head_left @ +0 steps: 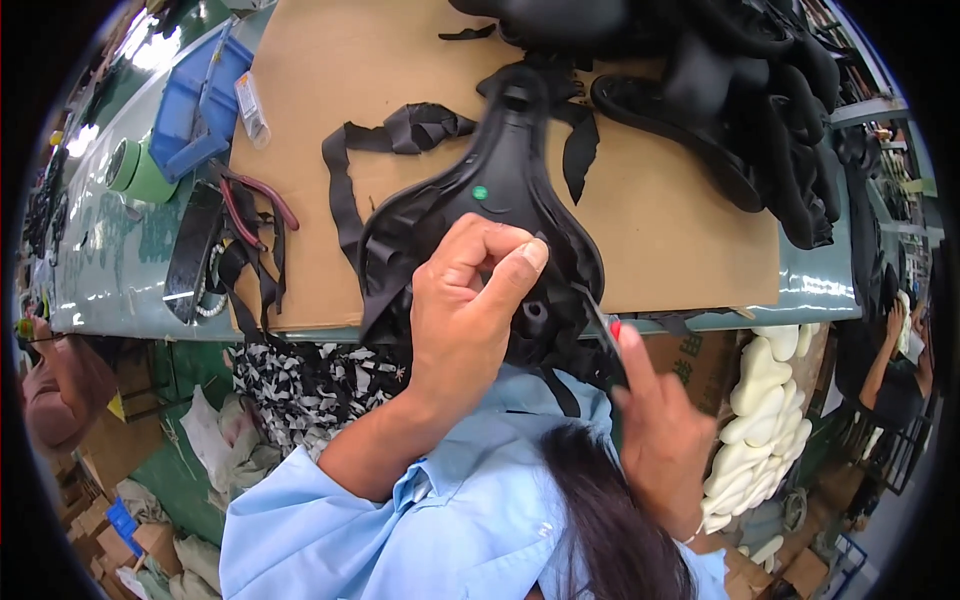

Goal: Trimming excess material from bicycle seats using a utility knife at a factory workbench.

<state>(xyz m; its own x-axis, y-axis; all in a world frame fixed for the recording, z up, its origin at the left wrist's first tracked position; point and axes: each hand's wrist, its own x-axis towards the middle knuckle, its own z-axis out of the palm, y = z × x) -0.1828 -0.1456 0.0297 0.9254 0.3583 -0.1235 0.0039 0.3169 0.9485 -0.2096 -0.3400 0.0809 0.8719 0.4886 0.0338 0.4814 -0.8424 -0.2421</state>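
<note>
A black bicycle saddle lies underside up at the table's near edge, its narrow nose pointing away from me. A round green sticker is on it. My left hand is closed in a pinch above the saddle's wide end; what sits between thumb and forefinger is too small to make out. My right hand, blurred, grips a knife with a thin blade and some red near the fingers. The blade's tip is at the saddle's right rear edge. Loose black strips lie to the left.
Cardboard covers the tabletop. More black saddles are piled at the far right. Red-handled pliers, a blue bin and a green tape roll are on the left. Cream foam pads are stacked below right; people work at both sides.
</note>
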